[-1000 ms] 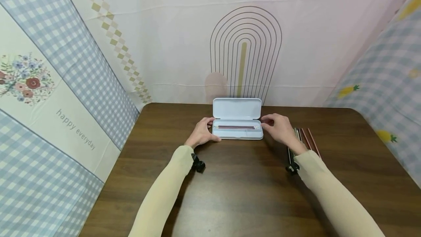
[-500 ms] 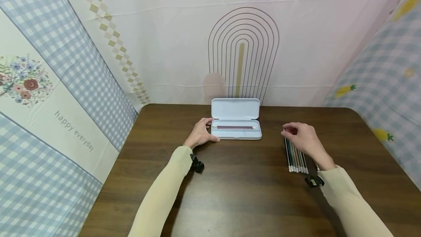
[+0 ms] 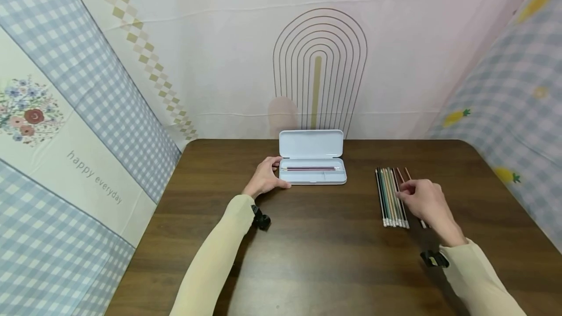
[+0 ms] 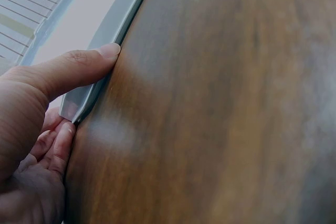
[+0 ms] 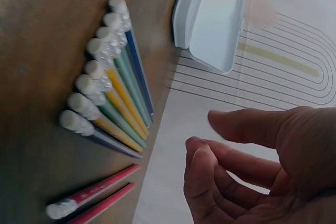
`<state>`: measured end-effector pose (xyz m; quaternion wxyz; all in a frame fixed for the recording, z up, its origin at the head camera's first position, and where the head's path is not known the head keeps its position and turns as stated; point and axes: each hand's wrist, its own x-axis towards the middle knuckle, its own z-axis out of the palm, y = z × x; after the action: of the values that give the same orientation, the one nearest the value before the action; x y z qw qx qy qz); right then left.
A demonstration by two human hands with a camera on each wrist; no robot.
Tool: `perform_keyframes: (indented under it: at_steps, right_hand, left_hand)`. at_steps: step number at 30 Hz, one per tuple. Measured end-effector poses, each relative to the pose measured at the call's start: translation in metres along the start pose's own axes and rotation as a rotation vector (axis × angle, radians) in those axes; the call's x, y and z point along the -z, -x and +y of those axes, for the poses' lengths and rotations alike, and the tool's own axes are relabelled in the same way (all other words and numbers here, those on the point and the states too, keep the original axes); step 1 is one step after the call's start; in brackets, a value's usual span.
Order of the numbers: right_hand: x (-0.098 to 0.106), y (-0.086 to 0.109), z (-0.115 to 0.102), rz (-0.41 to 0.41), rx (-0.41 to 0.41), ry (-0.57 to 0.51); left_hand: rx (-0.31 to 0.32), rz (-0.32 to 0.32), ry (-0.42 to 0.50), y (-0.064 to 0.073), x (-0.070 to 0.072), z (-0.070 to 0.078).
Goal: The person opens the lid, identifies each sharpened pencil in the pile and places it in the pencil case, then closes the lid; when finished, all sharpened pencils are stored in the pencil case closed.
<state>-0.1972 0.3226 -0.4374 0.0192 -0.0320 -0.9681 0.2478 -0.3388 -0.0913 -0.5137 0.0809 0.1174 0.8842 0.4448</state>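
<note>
My left hand (image 3: 265, 178) grips the left end of a pale blue pencil case (image 3: 300, 176), its thumb (image 4: 84, 68) along the front edge and the other fingers at the end and behind. The lid (image 3: 311, 144) stands up at the back. A few dark red pencils (image 3: 309, 168) lie in the rear compartment. My right hand (image 3: 428, 204) hovers over the right side of the pencils on the table, holding nothing; thumb and bent fingers are apart. Beside it lies a row of coloured pencils (image 3: 388, 196) with white erasers towards me. Red pencils (image 5: 105, 183) lie separately to the right, partly covered by the hand.
The brown wooden table (image 3: 325, 247) ends at a cloth backdrop (image 3: 219, 72) just behind the case. Checked cloth (image 3: 496, 126) hangs along the right side, and another checked cloth (image 3: 105, 82) along the left.
My right hand has moved from the case's right end rightwards and towards me, passing over the pencil row to the red pencils. The left hand has stayed at the case.
</note>
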Motion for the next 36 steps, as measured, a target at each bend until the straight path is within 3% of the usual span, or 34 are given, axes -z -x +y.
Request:
perform_keyframes:
  at_steps: [6,17,28,36]
  right_hand:
    - [-0.009,0.007,0.005,0.000,-0.031,0.006]
    - [-0.019,0.009,0.011,-0.117,-0.110,-0.011]
    - [-0.020,0.010,0.019,-0.129,-0.125,0.018]
    - [-0.027,0.010,0.025,-0.088,-0.118,0.043]
  left_hand:
    - [0.004,0.000,0.009,0.000,0.001,-0.001]
    - [0.004,0.000,0.005,-0.001,0.000,-0.001]
    - [-0.006,0.003,0.008,-0.002,0.000,0.000]
    - [0.000,0.001,0.008,0.000,0.000,0.000]
